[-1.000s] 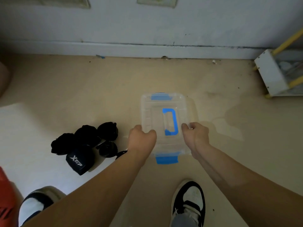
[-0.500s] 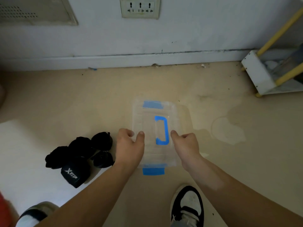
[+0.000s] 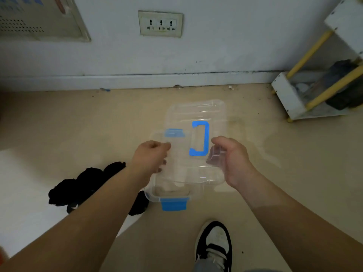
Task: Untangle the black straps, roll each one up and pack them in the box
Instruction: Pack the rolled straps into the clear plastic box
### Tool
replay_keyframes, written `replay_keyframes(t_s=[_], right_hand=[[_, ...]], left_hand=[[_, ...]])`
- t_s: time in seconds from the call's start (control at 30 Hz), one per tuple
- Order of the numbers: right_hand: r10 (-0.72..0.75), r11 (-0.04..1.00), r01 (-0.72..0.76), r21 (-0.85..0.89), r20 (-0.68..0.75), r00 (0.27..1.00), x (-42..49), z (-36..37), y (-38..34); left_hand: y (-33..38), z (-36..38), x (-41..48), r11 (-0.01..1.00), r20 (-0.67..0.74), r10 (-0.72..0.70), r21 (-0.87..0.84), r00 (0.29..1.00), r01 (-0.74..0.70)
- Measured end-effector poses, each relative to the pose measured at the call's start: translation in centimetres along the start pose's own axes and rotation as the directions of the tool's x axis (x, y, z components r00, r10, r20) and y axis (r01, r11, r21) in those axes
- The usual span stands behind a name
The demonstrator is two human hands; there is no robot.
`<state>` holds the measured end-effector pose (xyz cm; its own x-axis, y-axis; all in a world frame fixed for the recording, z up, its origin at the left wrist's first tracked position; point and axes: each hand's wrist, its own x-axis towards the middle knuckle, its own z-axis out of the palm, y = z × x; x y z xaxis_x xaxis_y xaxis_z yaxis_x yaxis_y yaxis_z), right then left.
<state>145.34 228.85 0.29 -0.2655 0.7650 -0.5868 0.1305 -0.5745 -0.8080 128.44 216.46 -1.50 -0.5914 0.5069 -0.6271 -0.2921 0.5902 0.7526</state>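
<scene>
On floor (image 3: 78, 124), clear box (image 3: 152, 194), blue clips (image 3: 173, 204), lid (image 3: 196, 112) held askew

The clear plastic lid (image 3: 196, 110) is see-through, with a bright blue C-shaped handle (image 3: 205, 138). The clear plastic box (image 3: 155, 195) is equally colourless, with two bright blue latches (image 3: 173, 204). The rolled black fabric straps (image 3: 86, 183) are plain black. The smooth floor (image 3: 78, 124) is beige with pale patches. The low-top shoe (image 3: 215, 240) is black and white. The small rack (image 3: 286, 95) is white with yellow rods (image 3: 334, 87).
</scene>
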Motion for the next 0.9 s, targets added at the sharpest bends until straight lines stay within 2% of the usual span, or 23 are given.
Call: replay_keyframes(t_s=[0.07,0.13,0.2,0.23,0.3,0.37,0.47,0.5,0.53,0.63,0.73,0.83,0.9], right_hand=[[-0.131,0.991,0.129,-0.026,-0.113,0.985,-0.7,-0.7,-1.3],[-0.323,0.938,0.289,-0.192,-0.179,0.929,-1.6,-1.2,-2.6],[-0.461,0.835,0.377,-0.401,-0.133,0.877,-2.4,-1.5,-3.5],[-0.477,0.777,0.368,-0.51,-0.096,0.874,-2.5,-1.7,-3.5],[-0.438,0.645,0.284,-0.709,-0.039,0.898,-2.2,-2.1,-2.7],[-0.377,0.483,0.183,-0.856,-0.014,0.926,-1.6,-2.9,-0.6],[-0.346,0.221,0.142,-0.965,0.058,0.937,-0.8,-4.4,3.4],[-0.34,0.169,0.126,-0.977,0.062,0.938,-0.5,-4.7,4.5],[-0.317,0.162,0.105,-0.981,0.049,0.947,0.0,-4.8,5.5],[-0.135,0.259,0.043,-0.965,0.008,0.991,1.1,-4.0,6.8],[-0.036,0.146,0.062,-0.987,0.058,0.998,1.4,-1.9,6.5],[-0.055,0.02,0.145,-0.989,0.144,0.988,0.2,1.2,4.4],[-0.084,-0.01,0.256,-0.967,0.256,0.963,-1.1,3.5,3.3]], left_hand=[[-1.3,0.9,-0.4,0.988,0.02,0.031,0.152,0.999,-0.034],[-2.5,1.4,-0.4,0.971,0.033,0.06,0.23,0.998,-0.066],[-3.3,1.8,-0.5,0.925,0.059,0.103,0.36,0.993,-0.117],[-3.6,1.9,-0.6,0.889,0.068,0.126,0.435,0.99,-0.144],[-4.0,2.0,-1.0,0.844,0.057,0.183,0.504,0.981,-0.187],[-4.4,1.3,-1.3,0.846,-0.004,0.246,0.489,0.969,-0.213],[-5.1,-0.9,-1.0,0.844,-0.113,0.302,0.493,0.946,-0.211],[-5.4,-1.8,-0.8,0.839,-0.127,0.309,0.504,0.943,-0.207],[-5.8,-2.6,-0.7,0.832,-0.132,0.306,0.519,0.943,-0.197],[-7.5,-4.9,-0.5,0.803,-0.119,0.268,0.575,0.956,-0.154],[-9.6,-7.0,-0.7,0.775,-0.064,0.203,0.621,0.977,-0.12],[-11.5,-8.2,-1.1,0.75,-0.004,0.168,0.649,0.986,-0.125],[-12.3,-8.6,-1.5,0.76,0.009,0.154,0.638,0.988,-0.124]])
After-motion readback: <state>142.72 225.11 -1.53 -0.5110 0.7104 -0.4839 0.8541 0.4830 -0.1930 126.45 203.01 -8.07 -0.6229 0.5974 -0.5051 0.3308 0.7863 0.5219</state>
